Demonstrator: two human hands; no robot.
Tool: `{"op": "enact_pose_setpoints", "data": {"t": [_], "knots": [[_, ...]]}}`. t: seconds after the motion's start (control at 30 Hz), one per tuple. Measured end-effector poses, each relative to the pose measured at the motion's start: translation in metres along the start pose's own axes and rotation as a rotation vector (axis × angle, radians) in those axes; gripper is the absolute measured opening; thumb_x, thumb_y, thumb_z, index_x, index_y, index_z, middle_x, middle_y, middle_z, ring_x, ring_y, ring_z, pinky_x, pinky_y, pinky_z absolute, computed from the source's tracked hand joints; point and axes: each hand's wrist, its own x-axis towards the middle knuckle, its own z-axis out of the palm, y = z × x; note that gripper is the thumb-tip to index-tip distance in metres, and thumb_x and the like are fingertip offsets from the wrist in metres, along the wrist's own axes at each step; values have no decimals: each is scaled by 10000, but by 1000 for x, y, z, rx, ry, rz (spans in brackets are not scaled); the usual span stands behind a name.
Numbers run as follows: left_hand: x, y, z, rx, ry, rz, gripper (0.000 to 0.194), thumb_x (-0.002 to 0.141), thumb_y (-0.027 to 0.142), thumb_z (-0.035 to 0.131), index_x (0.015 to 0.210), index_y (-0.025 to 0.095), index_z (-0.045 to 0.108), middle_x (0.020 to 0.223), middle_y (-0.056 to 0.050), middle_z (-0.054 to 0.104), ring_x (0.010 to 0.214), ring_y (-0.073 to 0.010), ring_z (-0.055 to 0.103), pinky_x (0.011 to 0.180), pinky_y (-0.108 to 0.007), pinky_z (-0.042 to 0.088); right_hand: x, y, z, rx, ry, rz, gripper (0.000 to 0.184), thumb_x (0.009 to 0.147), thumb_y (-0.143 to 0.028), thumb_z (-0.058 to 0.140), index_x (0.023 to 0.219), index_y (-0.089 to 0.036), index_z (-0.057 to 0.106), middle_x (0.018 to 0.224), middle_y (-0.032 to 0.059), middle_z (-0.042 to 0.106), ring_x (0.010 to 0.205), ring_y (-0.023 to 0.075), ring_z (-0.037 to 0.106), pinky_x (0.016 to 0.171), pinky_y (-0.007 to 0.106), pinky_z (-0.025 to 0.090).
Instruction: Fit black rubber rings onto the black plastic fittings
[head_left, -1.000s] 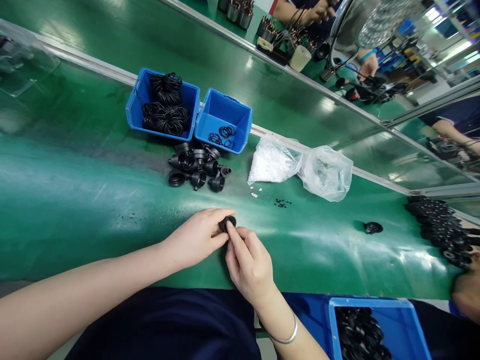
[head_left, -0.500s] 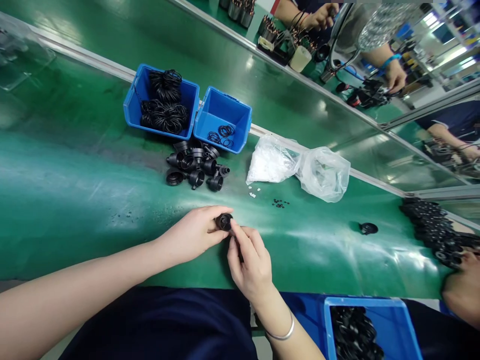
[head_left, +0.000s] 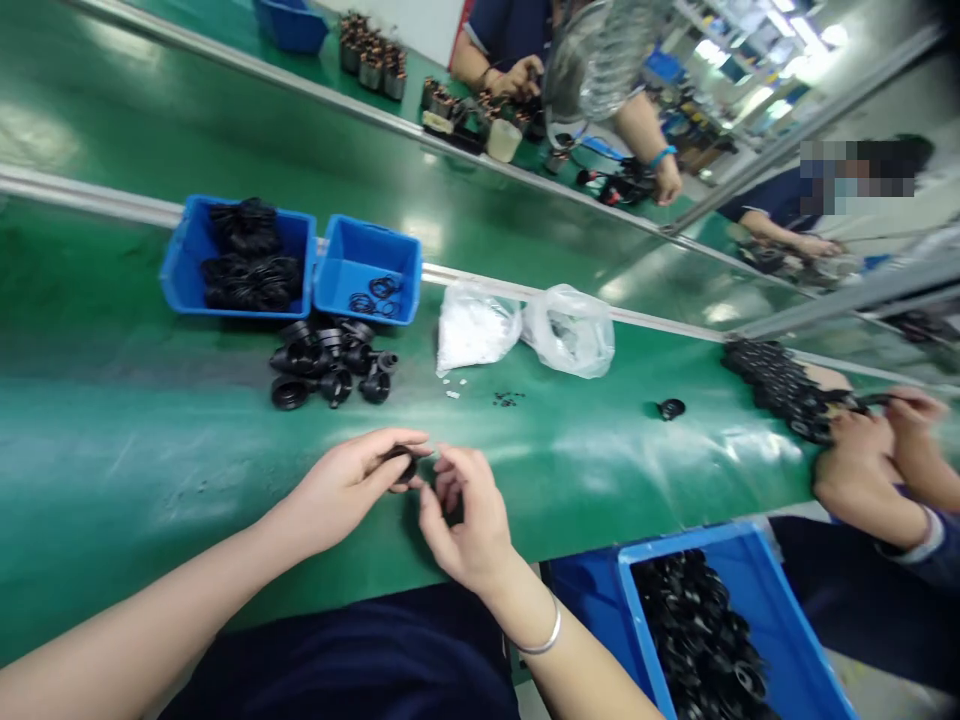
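Note:
My left hand (head_left: 349, 485) grips a small black rubber part (head_left: 403, 463) between thumb and fingers, above the green belt (head_left: 150, 480). My right hand (head_left: 465, 515) is close beside it, with curled fingers apart and not touching the part. A dark patch under those fingers is too shadowy to read. Behind my hands lies a heap of black moulded sleeves (head_left: 334, 362). Past them stand a blue bin of black rubber rings (head_left: 187, 270) and a blue bin holding a few rings (head_left: 367, 270).
A bag of white pieces (head_left: 472, 328), a clear bag (head_left: 570, 330), tiny black rings (head_left: 506, 398) and one black part (head_left: 671, 408) lie on the belt. A co-worker's hands (head_left: 870, 450) work at a black pile (head_left: 780, 388). A full blue bin (head_left: 697, 625) sits at the near edge.
My right fingers have come off the black part and moved apart from it. The whole view has swung, so the belt items sit further left and a co-worker's hands show at right.

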Motion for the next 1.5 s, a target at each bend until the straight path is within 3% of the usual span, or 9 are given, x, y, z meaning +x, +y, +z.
{"op": "enact_pose_setpoints", "data": {"t": [0.2,0.4,0.5,0.63,0.77,0.87,1.0,1.3,1.5], "knots": [[0,-12,-5,377,52,85,371,919,395,538,1252,281,655,1287,-49,694,1183,-277,659,965,-356,566,6,-5,0,-344,-197,-212,431,980,-322,512,1382,-179,457,1058,82,647,884,180,659,775,301,573],[-7,-15,6,481,-116,195,492,929,397,522,1419,365,502,1289,-25,692,1143,-259,686,900,-312,595,-4,3,-19,-422,-222,-355,373,1011,-422,480,1250,-141,532,990,59,709,873,147,690,673,246,548],[-6,-17,1,542,-63,179,558,934,464,517,1469,364,395,1145,-37,720,974,-227,733,776,-290,630,-9,31,-51,-425,-121,-86,413,957,-503,564,1212,-178,560,933,38,722,814,145,696,690,237,539],[7,-17,-18,808,249,309,512,912,545,499,1351,282,499,1154,-95,625,802,-242,659,676,-380,605,-12,101,-121,-562,127,445,383,878,-493,660,1141,-218,621,772,-9,678,656,147,652,621,240,503],[17,-11,-26,1043,413,471,457,937,497,452,1276,210,557,1283,-157,536,991,-328,604,969,-556,484,-15,167,-191,-649,348,657,444,925,-383,554,1270,-104,534,763,50,652,670,206,629,640,323,501],[16,-6,-24,1115,479,473,466,953,448,458,1320,168,526,1295,-174,508,1060,-334,587,1028,-546,449,-14,191,-211,-655,465,720,616,899,-321,543,1390,12,377,894,152,649,765,250,617,739,420,510],[15,-3,-24,1146,526,398,463,968,383,470,1378,168,468,1332,-164,485,1086,-297,604,1022,-476,473,-7,184,-188,-545,435,621,580,897,-330,539,1364,-9,415,996,175,623,732,223,584,799,460,512],[18,1,-26,1423,669,460,436,989,351,494,1353,114,529,1235,-181,582,1037,-299,643,845,-380,529,37,84,-92,-161,-38,126,92,957,-217,566,1010,-207,640,945,56,652,825,163,641,762,286,532],[14,5,-28,1614,610,344,391,1001,345,468,1317,135,565,1207,-117,643,707,-227,676,584,-337,492,74,75,-37,-225,-104,96,45,932,-147,613,940,-171,650,920,58,641,814,170,627,739,275,502]]}}
